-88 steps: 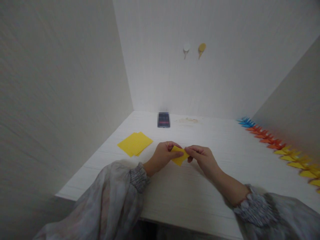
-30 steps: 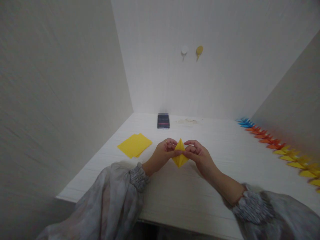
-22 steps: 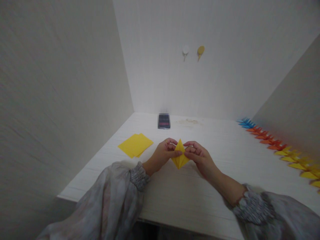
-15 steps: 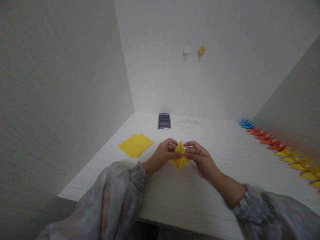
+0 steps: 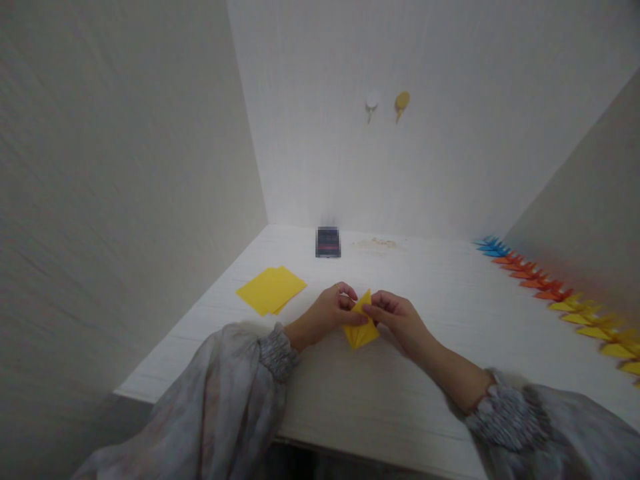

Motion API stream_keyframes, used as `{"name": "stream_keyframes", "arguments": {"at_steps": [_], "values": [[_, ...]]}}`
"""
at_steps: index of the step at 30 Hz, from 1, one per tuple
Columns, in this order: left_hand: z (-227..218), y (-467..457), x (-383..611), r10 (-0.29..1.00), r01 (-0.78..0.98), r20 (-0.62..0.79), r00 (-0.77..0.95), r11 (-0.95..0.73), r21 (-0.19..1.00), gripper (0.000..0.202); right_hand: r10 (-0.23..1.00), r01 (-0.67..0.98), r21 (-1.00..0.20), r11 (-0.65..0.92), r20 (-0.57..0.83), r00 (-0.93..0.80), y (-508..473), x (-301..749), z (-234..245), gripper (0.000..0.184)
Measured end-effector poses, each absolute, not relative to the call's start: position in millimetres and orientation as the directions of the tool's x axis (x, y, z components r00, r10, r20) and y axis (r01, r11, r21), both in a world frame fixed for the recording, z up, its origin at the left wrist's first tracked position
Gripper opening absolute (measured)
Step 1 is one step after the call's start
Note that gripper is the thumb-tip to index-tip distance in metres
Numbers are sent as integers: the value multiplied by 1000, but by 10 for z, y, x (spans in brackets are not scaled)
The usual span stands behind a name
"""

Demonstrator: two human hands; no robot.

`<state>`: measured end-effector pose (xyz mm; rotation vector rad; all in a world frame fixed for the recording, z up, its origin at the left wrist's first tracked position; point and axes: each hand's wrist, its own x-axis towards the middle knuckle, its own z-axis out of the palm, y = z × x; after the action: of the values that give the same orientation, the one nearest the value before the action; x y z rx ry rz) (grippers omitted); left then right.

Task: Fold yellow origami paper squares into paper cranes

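Observation:
Between my two hands, above the white table's front half, is a piece of yellow origami paper (image 5: 361, 335) folded into a diamond with creases down its lower half. My left hand (image 5: 334, 311) pinches its left side, the thumb lying across the front. On the right edge my right hand (image 5: 397, 315) grips it, with the thumb on the upper flap and the other fingers curled behind. The paper's top point leans a little to the right. My fingers hide part of its middle and back.
Yellow paper sheets (image 5: 270, 291) lie left of my hands. A dark pixelated object (image 5: 328, 242) sits by the back wall. Folded paper cranes, blue (image 5: 494, 247), orange (image 5: 533, 275) and yellow (image 5: 595, 323), line the right side. Two hooks, white (image 5: 372, 101) and yellow (image 5: 403, 101), are on the wall.
The folded paper has tilted to the right and come slightly lower and nearer. My right thumb has moved up onto the upper flap, and both hands have shifted slightly down with the paper.

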<state>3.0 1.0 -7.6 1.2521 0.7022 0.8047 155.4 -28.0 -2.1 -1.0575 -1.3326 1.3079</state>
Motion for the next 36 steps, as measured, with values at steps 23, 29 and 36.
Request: {"name": "stream_keyframes", "arguments": {"at_steps": [23, 29, 36], "values": [[-73, -34, 40, 757, -44, -24, 653, 69, 997, 46, 991, -53, -993, 109, 104, 81, -257, 1602, 20, 24], [-83, 19, 32, 880, -181, 12, 475, 84, 980, 42, 999, -155, -988, 27, 22, 34, -205, 1640, -12, 34], [-19, 9, 42, 905, -253, 45, 424, 71, 965, 30, 981, 163, -985, -56, -85, -177, -287, 1481, -53, 29]]}}
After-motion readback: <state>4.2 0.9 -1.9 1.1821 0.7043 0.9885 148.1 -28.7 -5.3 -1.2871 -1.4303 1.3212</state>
